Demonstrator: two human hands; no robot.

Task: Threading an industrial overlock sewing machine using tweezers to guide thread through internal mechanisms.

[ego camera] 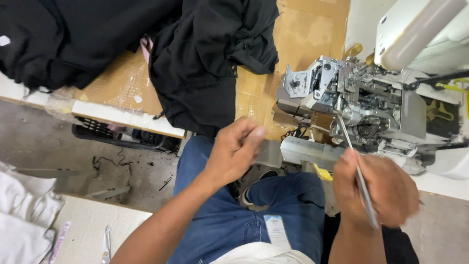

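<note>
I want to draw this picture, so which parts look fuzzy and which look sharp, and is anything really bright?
In the head view, the left hand is smeared at its fingertips and the right hand is soft with motion blur, as are the tweezers it holds; the sewing machine and black fabric look sharper; the machine's white housing at top right is washed out bright.

A single view is given, taken from a camera worn on the head and aimed steeply downward and forward. The lap and both forearms are seen close below; the table (pixel 122 115) edge and the sewing machine (pixel 371 98) are seen just ahead.
</note>
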